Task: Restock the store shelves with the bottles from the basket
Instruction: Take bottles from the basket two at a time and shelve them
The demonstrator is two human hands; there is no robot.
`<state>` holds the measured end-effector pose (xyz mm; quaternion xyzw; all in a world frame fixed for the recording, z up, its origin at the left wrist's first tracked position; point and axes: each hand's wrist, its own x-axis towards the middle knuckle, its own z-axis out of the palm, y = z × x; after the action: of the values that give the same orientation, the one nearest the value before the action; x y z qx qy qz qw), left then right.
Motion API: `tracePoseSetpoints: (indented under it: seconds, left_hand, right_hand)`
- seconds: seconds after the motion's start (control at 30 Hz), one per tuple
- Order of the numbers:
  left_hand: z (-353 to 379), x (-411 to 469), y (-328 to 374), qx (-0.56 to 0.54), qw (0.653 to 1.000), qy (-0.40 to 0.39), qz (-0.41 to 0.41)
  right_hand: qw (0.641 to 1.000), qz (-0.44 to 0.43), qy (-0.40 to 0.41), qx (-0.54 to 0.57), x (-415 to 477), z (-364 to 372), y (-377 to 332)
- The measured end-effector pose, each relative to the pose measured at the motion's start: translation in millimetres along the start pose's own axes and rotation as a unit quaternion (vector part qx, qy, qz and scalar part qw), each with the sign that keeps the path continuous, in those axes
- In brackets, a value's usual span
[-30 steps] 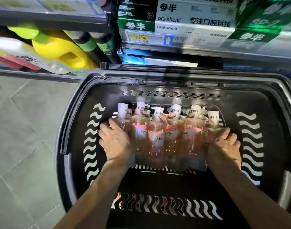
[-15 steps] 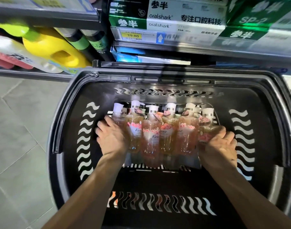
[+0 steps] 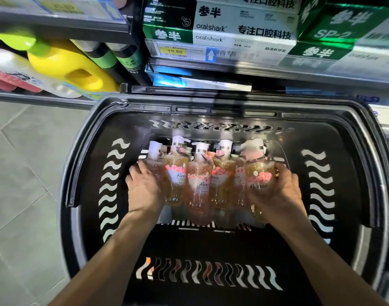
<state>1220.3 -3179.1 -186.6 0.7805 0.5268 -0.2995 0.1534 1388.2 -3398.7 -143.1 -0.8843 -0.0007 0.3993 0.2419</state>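
A row of several clear amber pump bottles [image 3: 199, 186] with pink rose labels lies side by side in the black plastic basket [image 3: 94, 195]. My left hand [image 3: 144, 188] grips the leftmost bottle [image 3: 155, 166] of the row. My right hand [image 3: 277, 191] grips the rightmost bottle [image 3: 258, 180], which is raised and tilted above its neighbours. Both forearms reach in from the bottom of the view. The bottles' lower ends are partly hidden by my hands.
Store shelves [image 3: 233, 69] stand right behind the basket, holding green-and-white toothpaste boxes [image 3: 220, 23] with a price tag [image 3: 178, 50]. At upper left sit a yellow jug [image 3: 74, 67] and dark bottles [image 3: 123, 58]. Grey floor tiles [image 3: 23, 173] lie to the left.
My right hand has lifted and turned the rightmost bottle up and inward over the row. My left hand has stayed on the leftmost bottle. The view has moved closer.
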Motion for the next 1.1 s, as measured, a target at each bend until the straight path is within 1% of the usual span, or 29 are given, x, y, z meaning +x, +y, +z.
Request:
tracePoseSetpoints:
  seconds: [0.07, 0.13, 0.17, 0.2, 0.3, 0.37, 0.43, 0.5, 0.57, 0.67, 0.8, 0.9, 0.93, 0.97, 1.03, 1.1]
  left_hand:
    - [4, -2, 1, 0.027, 0.999, 0.009, 0.022]
    - [17, 0, -2, 0.045, 0.997, 0.054, 0.033]
    - [20, 1, -4, 0.048, 0.996, 0.068, 0.024]
    - [19, 1, -5, 0.035, 0.997, 0.067, 0.009]
    - [4, -2, 2, -0.026, 0.999, 0.007, -0.028]
    - [-4, -6, 5, -0.022, 0.999, -0.013, -0.032]
    - [-11, -13, 8, -0.007, 0.999, -0.014, -0.033]
    - [-19, -22, 8, 0.003, 0.999, -0.011, -0.038]
    - [-28, -32, 7, -0.028, 0.999, 0.008, -0.034]
    - [-40, -47, 7, -0.137, 0.99, 0.014, -0.025]
    - [-43, -49, 27, -0.174, 0.984, -0.039, -0.002]
    - [-41, -43, 38, -0.199, 0.979, -0.037, 0.026]
    - [-38, -42, 38, -0.198, 0.979, -0.031, 0.042]
    - [-36, -42, 38, -0.174, 0.982, -0.028, 0.062]
    - [-28, -44, 36, -0.099, 0.991, -0.015, 0.094]
    - [-18, -43, 36, -0.089, 0.991, -0.008, 0.095]
  right_hand:
    - [0.999, -0.011, -0.003, 0.033, 1, 5, 3]
    - [0.998, -0.035, 0.016, 0.041, 2, 10, 8]
    - [0.998, -0.044, 0.025, 0.04, 3, 11, 9]
    - [0.998, -0.048, 0.03, 0.042, 1, 12, 8]
    - [0.998, -0.046, 0.021, 0.043, -3, 8, 7]
    - [0.998, -0.033, -0.005, 0.049, -9, 7, 4]
    - [0.998, -0.02, -0.024, 0.055, -16, 6, 3]
    - [0.998, -0.025, -0.028, 0.049, -21, 4, 2]
    - [0.998, -0.031, -0.026, 0.048, -25, 3, -1]
    - [0.997, -0.025, -0.03, 0.065, -27, 3, -4]
    - [0.995, -0.008, -0.021, 0.101, -24, 4, -6]
    - [0.995, -0.018, -0.013, 0.102, -23, 4, -4]
    - [0.994, -0.022, -0.012, 0.103, -24, 5, -4]
    - [0.995, -0.027, -0.014, 0.098, -24, 6, -2]
    - [0.996, -0.038, -0.023, 0.079, -23, 9, -2]
    - [0.996, -0.038, -0.03, 0.078, -24, 12, -3]
